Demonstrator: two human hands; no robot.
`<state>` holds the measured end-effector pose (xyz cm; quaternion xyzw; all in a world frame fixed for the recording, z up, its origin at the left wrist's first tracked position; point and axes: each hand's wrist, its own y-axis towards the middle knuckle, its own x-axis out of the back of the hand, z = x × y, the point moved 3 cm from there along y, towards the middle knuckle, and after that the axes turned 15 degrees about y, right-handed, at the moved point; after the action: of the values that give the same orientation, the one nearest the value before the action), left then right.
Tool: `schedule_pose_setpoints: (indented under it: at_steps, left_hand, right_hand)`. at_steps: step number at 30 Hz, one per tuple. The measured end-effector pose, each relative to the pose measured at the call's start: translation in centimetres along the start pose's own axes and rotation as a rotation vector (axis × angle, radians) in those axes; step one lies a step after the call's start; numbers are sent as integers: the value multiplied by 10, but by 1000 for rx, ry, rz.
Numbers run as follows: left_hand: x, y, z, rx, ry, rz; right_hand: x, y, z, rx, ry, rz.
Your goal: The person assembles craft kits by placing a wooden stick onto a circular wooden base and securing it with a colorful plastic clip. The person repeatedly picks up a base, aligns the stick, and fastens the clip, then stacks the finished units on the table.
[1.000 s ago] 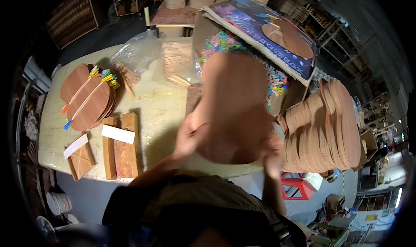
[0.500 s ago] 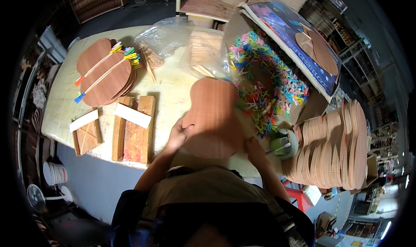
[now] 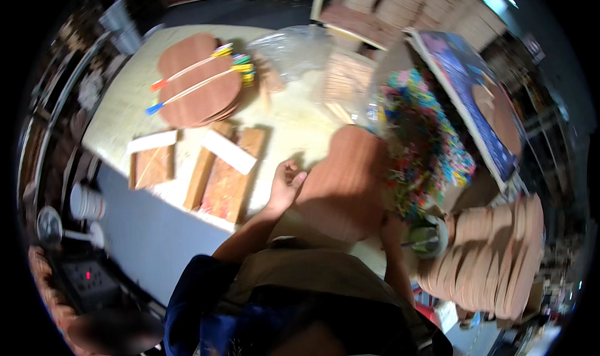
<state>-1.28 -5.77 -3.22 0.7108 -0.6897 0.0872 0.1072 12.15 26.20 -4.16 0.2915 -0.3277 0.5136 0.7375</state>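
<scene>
A guitar-shaped thin brown wooden panel [image 3: 345,181] lies in front of me on the pale table. Just off its left edge is my left hand [image 3: 287,184], fingers loosely curled and thumb apart, with nothing seen in it. At the panel's lower right edge is my right hand [image 3: 391,226], in shadow and blurred, so its fingers cannot be made out. Close beside that hand stands a greenish cup [image 3: 430,238] with a thin handle sticking out. Small coloured clips [image 3: 431,147] lie heaped in an open carton beyond the panel's right side.
Stacked panels [image 3: 199,84] with clipped wooden strips lie at the far left of the table [image 3: 294,122]. Nearer are two wooden blocks or frames [image 3: 153,163] [image 3: 226,175] with white strips. Clear plastic bags [image 3: 290,50] lie behind. Many shaped panels [image 3: 484,256] stand at right.
The view has swung left, shifting the table rightward in the picture. My left hand has come off the panel's edge, its fingers curling. My right hand stays by the lower right edge.
</scene>
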Motion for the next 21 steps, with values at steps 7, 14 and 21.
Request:
schedule_pose_setpoints:
  at_steps: [7, 14, 21]
  left_hand:
    - [149, 10, 54, 269, -21, -771]
    - [155, 37, 51, 634, -799, -498]
    - [155, 51, 76, 177, -646, -549]
  right_hand:
    - [4, -2, 0, 148, 54, 318]
    - [-2, -1, -19, 198, 99, 235]
    - [24, 5, -15, 3, 102, -79]
